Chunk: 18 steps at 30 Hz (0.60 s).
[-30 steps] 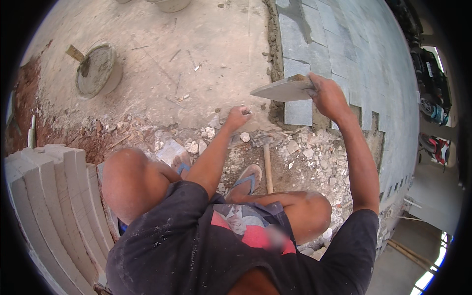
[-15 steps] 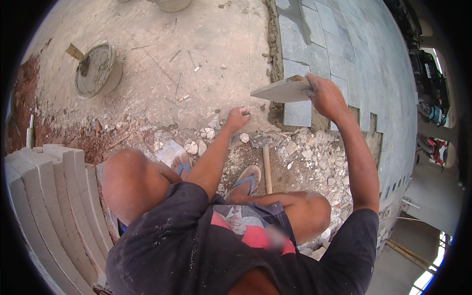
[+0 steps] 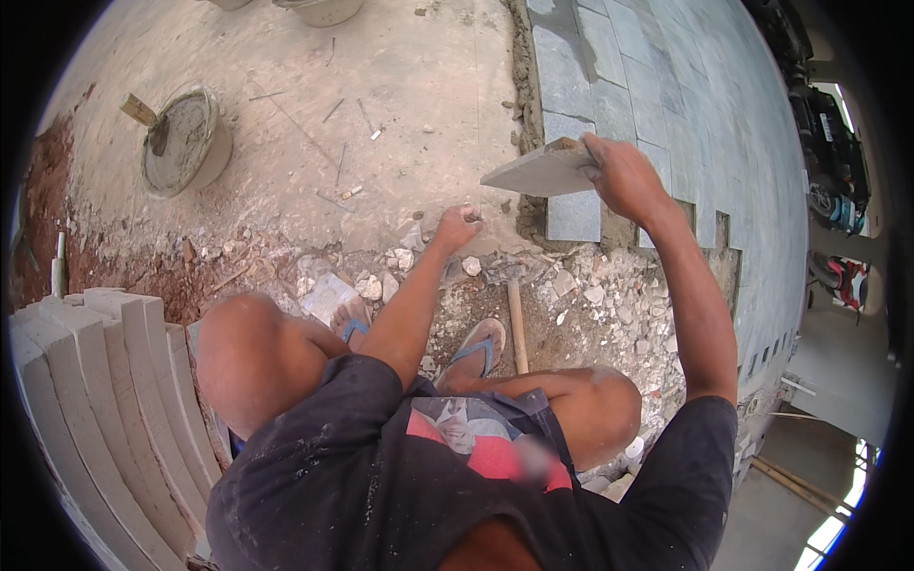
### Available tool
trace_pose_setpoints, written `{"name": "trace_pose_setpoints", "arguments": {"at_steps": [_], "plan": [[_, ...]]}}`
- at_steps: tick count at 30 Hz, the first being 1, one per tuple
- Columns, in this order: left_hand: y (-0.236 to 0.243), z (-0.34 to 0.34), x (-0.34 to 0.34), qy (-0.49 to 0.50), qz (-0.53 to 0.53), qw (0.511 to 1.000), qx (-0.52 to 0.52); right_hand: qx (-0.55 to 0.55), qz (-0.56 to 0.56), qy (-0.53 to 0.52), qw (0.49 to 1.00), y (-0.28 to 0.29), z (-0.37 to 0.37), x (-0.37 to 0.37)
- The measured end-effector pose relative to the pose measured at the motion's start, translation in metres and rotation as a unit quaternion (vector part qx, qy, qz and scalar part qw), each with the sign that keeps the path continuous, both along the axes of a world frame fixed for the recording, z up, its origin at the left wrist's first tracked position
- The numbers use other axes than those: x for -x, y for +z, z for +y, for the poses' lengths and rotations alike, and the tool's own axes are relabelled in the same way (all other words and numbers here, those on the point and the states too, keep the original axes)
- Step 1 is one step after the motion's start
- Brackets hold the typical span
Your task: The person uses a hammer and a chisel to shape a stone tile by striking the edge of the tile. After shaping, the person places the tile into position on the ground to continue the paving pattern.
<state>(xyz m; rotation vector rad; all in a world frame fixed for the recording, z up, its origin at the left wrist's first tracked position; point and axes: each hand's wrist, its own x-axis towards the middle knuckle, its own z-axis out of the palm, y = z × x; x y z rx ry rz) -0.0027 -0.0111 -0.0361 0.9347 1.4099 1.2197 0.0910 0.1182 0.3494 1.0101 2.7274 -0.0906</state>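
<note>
My right hand (image 3: 616, 181) grips a grey stone tile (image 3: 533, 171) by its right end, tilted above the edge of the laid grey pavers (image 3: 643, 124) and a strip of wet mortar (image 3: 524, 76). To its left, my left hand (image 3: 462, 228) is low over the bare concrete (image 3: 400, 171), fingers closed on something I cannot make out. A wooden-handled hammer (image 3: 516, 324) lies on rubble between me and the tiles, beside my sandalled foot.
A bucket of grey mortar (image 3: 200, 143) with a wooden-handled tool in it stands at left; more tubs (image 3: 314, 9) sit at the top. Stacked pale blocks (image 3: 114, 400) are close at lower left. Broken rubble (image 3: 600, 295) surrounds my feet. Parked motorbikes (image 3: 828, 162) line the far right.
My right hand and the tile it holds have shifted slightly to the left and up. My left hand has hardly moved.
</note>
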Motion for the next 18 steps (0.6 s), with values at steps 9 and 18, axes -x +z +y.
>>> {"name": "trace_pose_setpoints", "arguments": {"at_steps": [9, 18], "plan": [[-0.003, 0.003, 0.001, -0.031, -0.138, 0.99, 0.01, -0.008, -0.013, 0.004, 1.0, 0.0, -0.002, 0.005], [-0.014, 0.005, 0.004, -0.024, -0.18, 0.983, 0.02, 0.006, -0.003, -0.013, 1.0, 0.005, -0.001, 0.008]]}}
